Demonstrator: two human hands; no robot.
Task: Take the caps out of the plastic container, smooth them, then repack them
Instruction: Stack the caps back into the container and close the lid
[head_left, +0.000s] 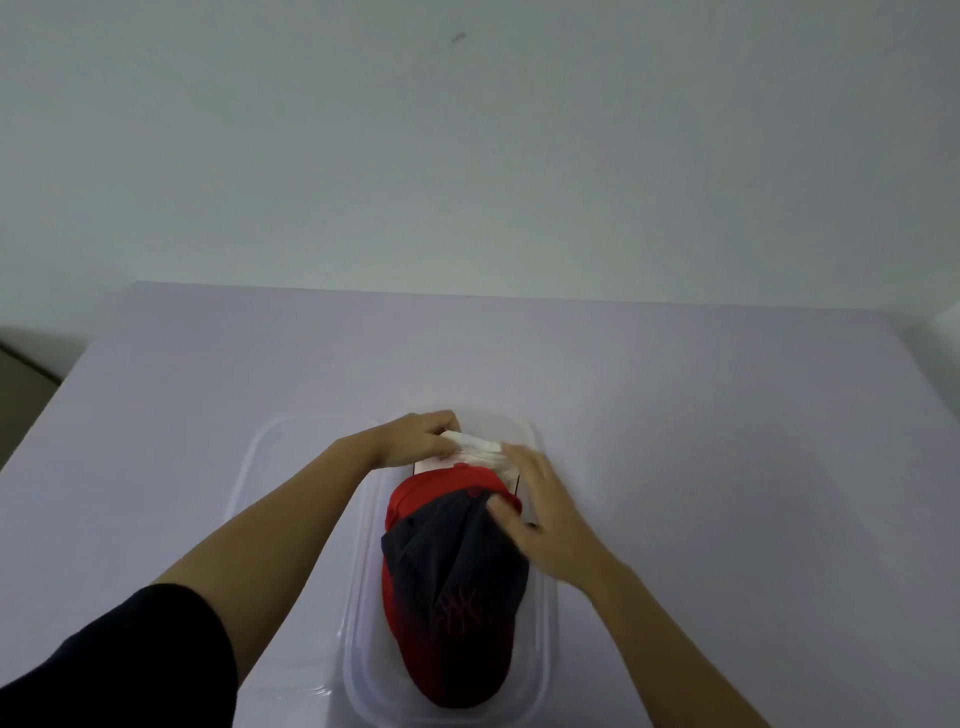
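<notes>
from here i see my left hand (421, 439) curled around the left end of the white cap (480, 447), which sits at the far end of the clear container (543, 649), behind the navy cap (452, 561). my right hand (545, 514) lies flat, fingers on the white cap, thumb on the navy cap.

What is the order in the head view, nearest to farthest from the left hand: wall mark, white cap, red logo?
1. white cap, in the left hand, container's far end.
2. red logo, nearer the person.
3. wall mark, high behind the table.
</notes>
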